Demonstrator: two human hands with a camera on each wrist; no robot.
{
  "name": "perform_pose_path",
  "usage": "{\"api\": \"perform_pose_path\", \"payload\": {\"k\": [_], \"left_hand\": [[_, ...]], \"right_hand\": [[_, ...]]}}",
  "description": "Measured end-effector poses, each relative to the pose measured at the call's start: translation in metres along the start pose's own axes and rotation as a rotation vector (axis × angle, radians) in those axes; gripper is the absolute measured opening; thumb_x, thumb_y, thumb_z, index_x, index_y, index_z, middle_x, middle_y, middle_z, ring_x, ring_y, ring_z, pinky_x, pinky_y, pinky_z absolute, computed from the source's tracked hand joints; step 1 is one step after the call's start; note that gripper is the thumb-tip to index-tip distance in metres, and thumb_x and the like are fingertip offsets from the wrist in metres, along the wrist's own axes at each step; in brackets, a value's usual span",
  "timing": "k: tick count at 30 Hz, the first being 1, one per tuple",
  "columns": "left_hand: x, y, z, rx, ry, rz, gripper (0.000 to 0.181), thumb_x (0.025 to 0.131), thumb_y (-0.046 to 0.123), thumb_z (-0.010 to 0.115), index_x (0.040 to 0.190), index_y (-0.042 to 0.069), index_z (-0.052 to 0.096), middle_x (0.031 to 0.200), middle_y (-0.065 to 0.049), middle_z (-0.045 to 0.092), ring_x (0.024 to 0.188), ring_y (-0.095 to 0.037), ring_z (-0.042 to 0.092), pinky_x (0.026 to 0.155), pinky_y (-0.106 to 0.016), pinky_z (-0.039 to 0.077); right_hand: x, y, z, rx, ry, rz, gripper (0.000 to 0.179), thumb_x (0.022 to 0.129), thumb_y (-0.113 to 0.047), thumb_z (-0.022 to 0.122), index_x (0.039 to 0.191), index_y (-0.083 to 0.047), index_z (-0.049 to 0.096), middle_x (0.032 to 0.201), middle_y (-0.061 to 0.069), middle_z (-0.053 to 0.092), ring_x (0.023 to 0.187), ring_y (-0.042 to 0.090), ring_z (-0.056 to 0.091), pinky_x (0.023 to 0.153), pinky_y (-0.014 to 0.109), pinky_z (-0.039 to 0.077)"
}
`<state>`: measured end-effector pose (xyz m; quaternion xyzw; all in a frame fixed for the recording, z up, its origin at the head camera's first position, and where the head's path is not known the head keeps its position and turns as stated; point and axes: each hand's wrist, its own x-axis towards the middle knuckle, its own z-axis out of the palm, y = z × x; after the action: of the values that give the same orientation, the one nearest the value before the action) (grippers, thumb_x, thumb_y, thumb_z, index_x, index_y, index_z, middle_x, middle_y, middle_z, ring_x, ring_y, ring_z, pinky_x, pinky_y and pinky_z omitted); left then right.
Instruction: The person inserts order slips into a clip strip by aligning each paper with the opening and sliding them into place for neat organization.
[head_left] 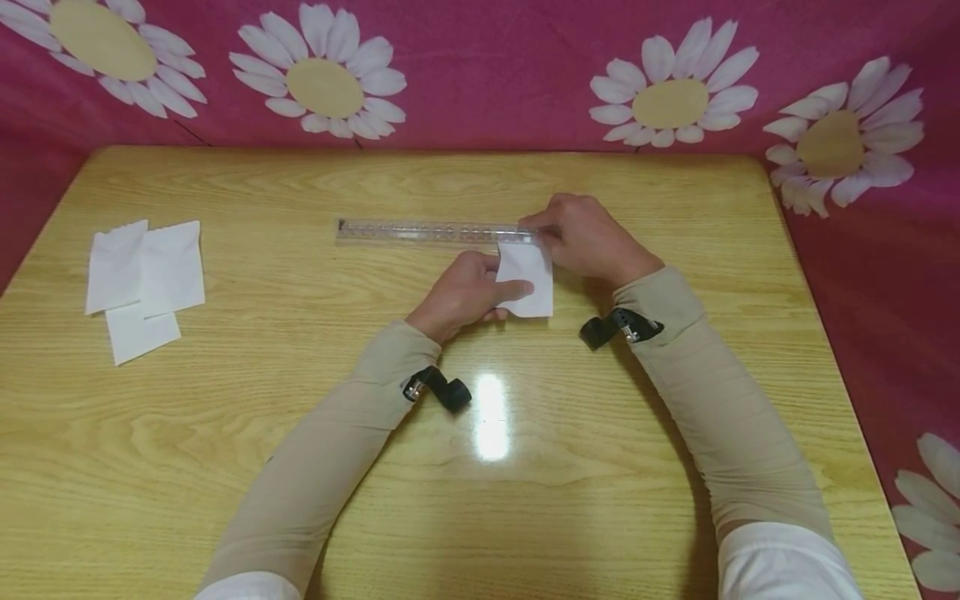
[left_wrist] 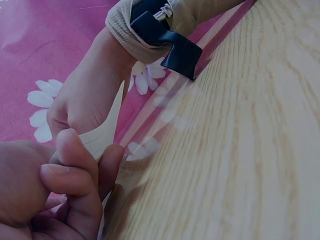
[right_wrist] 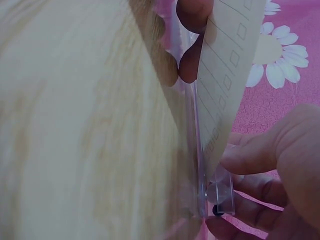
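A small white paper sheet (head_left: 534,271) is held by my left hand (head_left: 468,292), thumb flat on top and fingers beneath. Its underside, facing the right wrist camera, has printed lines and small boxes (right_wrist: 227,55). Along the sheet's far edge lies a long clear plastic ruler (head_left: 420,232), stretching leftward on the table. My right hand (head_left: 588,237) grips the ruler's right end beside the sheet's top corner. In the right wrist view its thumb and fingers are at the clear end piece (right_wrist: 225,195), near a black spot. The left fingers (left_wrist: 75,180) are curled behind the sheet in the left wrist view.
Several white paper sheets (head_left: 171,268) lie overlapping at the left of the wooden table (head_left: 300,483). A pink cloth with daisies (head_left: 495,75) hangs behind the far edge and at both sides. Black wrist cameras (head_left: 450,393) hang from both beige sleeves.
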<state>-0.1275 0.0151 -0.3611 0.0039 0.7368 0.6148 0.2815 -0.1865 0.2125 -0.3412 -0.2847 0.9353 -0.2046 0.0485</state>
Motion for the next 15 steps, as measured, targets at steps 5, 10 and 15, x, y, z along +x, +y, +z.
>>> {"api": "perform_pose_path", "payload": {"k": [5, 10, 15], "left_hand": [[0.0016, -0.0005, 0.0011, 0.005, -0.001, 0.0, 0.032, 0.096, 0.015, 0.074, 0.124, 0.0, 0.069, 0.099, -0.015, 0.076, 0.052, -0.008, 0.056, 0.05, -0.019, 0.047], [0.002, 0.0002, 0.0024, 0.006, -0.002, 0.007, 0.032, 0.096, 0.014, 0.074, 0.123, -0.001, 0.069, 0.097, -0.014, 0.075, 0.052, -0.008, 0.055, 0.05, -0.019, 0.047], [0.0019, 0.0009, 0.0031, 0.003, -0.003, 0.007, 0.031, 0.096, 0.014, 0.073, 0.123, -0.002, 0.069, 0.095, -0.013, 0.075, 0.051, -0.008, 0.054, 0.05, -0.019, 0.046]], "right_hand": [[-0.0006, -0.0011, -0.0004, 0.003, 0.002, 0.005, 0.034, 0.098, -0.006, 0.059, 0.129, -0.008, 0.072, 0.103, 0.018, 0.073, 0.081, 0.027, 0.055, 0.073, 0.036, 0.043], [-0.001, -0.0027, -0.0015, 0.007, -0.012, 0.03, 0.034, 0.099, -0.007, 0.058, 0.13, -0.008, 0.071, 0.102, 0.016, 0.072, 0.082, 0.026, 0.054, 0.073, 0.035, 0.043], [-0.0008, -0.002, -0.0012, 0.006, -0.011, 0.028, 0.035, 0.098, -0.006, 0.058, 0.13, -0.008, 0.071, 0.102, 0.017, 0.072, 0.082, 0.026, 0.055, 0.073, 0.035, 0.044]]}}
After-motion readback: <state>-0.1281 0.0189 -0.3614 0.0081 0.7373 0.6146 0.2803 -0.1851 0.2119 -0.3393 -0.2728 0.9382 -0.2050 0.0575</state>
